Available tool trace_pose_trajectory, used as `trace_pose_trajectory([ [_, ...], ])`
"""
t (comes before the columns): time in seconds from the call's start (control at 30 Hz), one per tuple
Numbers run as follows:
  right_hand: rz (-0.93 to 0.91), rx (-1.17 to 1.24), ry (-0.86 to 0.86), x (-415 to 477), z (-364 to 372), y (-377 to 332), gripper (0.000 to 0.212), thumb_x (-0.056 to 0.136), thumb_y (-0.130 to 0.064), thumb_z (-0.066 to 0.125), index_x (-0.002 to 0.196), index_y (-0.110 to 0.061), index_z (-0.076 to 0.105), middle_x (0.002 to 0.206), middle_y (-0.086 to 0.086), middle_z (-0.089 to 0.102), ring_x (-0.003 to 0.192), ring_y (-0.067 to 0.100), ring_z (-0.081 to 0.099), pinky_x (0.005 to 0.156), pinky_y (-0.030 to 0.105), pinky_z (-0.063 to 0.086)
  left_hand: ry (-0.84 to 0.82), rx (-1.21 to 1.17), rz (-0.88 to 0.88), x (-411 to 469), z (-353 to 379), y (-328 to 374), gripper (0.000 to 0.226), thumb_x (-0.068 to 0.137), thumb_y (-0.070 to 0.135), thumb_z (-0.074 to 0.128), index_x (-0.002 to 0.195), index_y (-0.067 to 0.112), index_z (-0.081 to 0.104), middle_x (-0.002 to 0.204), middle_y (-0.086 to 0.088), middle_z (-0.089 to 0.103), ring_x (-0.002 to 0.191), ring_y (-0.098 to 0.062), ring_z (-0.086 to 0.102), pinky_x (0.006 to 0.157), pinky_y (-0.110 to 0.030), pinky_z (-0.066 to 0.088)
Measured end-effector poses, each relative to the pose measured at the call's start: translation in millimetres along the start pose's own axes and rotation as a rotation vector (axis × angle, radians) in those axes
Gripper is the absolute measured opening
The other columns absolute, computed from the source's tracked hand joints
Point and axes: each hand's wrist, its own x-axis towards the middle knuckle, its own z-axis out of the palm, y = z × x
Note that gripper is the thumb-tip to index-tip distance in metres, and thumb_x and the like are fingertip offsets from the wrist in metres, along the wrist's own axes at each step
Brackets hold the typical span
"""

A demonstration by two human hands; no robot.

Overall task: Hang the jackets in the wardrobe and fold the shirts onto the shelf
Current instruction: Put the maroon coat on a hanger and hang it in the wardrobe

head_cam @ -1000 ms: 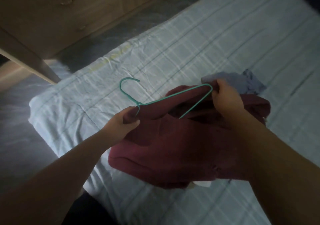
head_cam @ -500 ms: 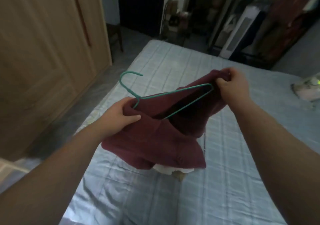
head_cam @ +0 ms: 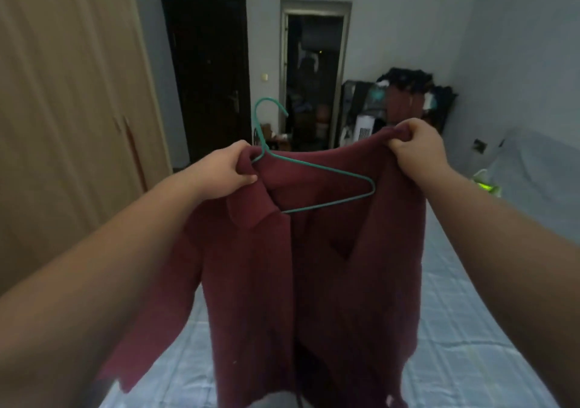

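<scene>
Maroon cloth of the jacket [head_cam: 266,282] hangs in the air above the bed [head_cam: 455,313], its long axis going straight down. The left hand [head_cam: 226,169] has its fingers [head_cam: 248,176] clamped on the collar side, at the neck of the green wire hanger [head_cam: 314,165]. The right hand [head_cam: 414,147] grips the other shoulder tight, above and to the right of the hanger's free end, which lies bare in the open front. I judge this shoulder must go over that end before the wardrobe [head_cam: 62,125], which is nearer to the left hand.
</scene>
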Motion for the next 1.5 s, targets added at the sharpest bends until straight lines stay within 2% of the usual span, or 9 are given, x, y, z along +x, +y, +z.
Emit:
trace_pose_trajectory([
  [0.2,-0.02,-0.023,0.065,-3,-32,-14,0.01,0.088,-0.031,0.062,0.097,-0.026,0.062,0.091,-0.004,0.059,0.086,0.016,0.054,0.076,0.026,0.037,-0.02,0.216,0.005,9,-20,30,0.034,0.088,0.031,0.069,0.118,0.038,0.055,0.11,0.005,0.062,0.1,-0.021,0.06,0.084,-0.036,0.049],
  [0.4,0.021,0.141,0.064,-29,-43,-29,0.011,0.089,-0.022,0.056,0.099,-0.02,0.06,0.084,-0.003,0.06,0.08,0.017,0.056,0.067,0.026,0.038,0.177,0.132,-0.002,23,-12,54,0.029,0.084,0.03,0.069,0.111,0.032,0.06,0.109,0.0,0.065,0.098,-0.023,0.061,0.081,-0.034,0.047],
  [0.5,0.072,0.231,-0.008,-46,-40,-26,0.012,0.091,-0.023,0.056,0.102,-0.018,0.06,0.09,0.002,0.064,0.084,0.021,0.061,0.069,0.029,0.044,0.251,0.023,-0.018,32,-3,73,0.038,0.082,0.027,0.075,0.118,0.025,0.063,0.11,0.001,0.064,0.098,-0.019,0.058,0.082,-0.03,0.043],
  [0.73,0.094,-0.04,-0.352,-78,-41,25,0.028,0.092,-0.038,0.064,0.107,-0.015,0.06,0.097,0.0,0.059,0.094,0.02,0.058,0.075,0.027,0.038,0.322,-0.159,0.027,47,15,132,0.031,0.082,0.025,0.076,0.113,0.027,0.068,0.099,0.006,0.066,0.09,-0.014,0.06,0.078,-0.028,0.043],
  [0.87,0.079,-0.131,-0.488,-75,-48,62,0.041,0.093,-0.044,0.062,0.123,-0.017,0.056,0.118,0.004,0.063,0.102,0.025,0.063,0.084,0.035,0.053,0.343,-0.25,0.077,55,38,174,0.03,0.079,0.027,0.078,0.108,0.029,0.071,0.095,0.01,0.071,0.09,-0.011,0.067,0.082,-0.03,0.053],
  [0.97,0.038,0.015,-0.59,-74,-50,73,0.033,0.095,-0.041,0.058,0.117,-0.016,0.054,0.107,0.007,0.063,0.077,0.023,0.068,0.059,0.037,0.06,0.359,-0.332,0.096,63,61,215,0.029,0.08,0.024,0.079,0.107,0.028,0.071,0.094,0.01,0.071,0.089,-0.009,0.068,0.086,-0.035,0.057],
  [1.13,-0.198,0.027,-0.622,-64,-62,101,0.036,0.094,-0.04,0.055,0.122,-0.017,0.058,0.125,0.007,0.065,0.115,0.026,0.061,0.098,0.037,0.05,0.346,-0.299,0.095,86,106,282,0.024,0.082,0.021,0.077,0.103,0.031,0.069,0.091,0.013,0.07,0.086,-0.005,0.066,0.084,-0.034,0.056],
  [1.27,-0.192,-0.077,-0.719,-42,-98,147,0.048,0.097,-0.044,0.055,0.133,-0.013,0.052,0.137,0.009,0.058,0.126,0.026,0.053,0.104,0.031,0.042,0.349,-0.22,0.064,97,135,305,0.023,0.082,0.026,0.075,0.102,0.035,0.068,0.09,0.014,0.069,0.086,-0.007,0.065,0.081,-0.033,0.055],
  [1.5,0.163,-0.376,-1.033,22,-192,178,0.05,0.097,-0.052,0.049,0.118,-0.008,0.059,0.1,0.009,0.07,0.086,0.023,0.072,0.074,0.037,0.062,0.406,-0.163,0.068,89,125,297,0.027,0.078,0.024,0.08,0.096,0.038,0.066,0.089,0.015,0.07,0.085,-0.004,0.065,0.076,-0.027,0.051],
])
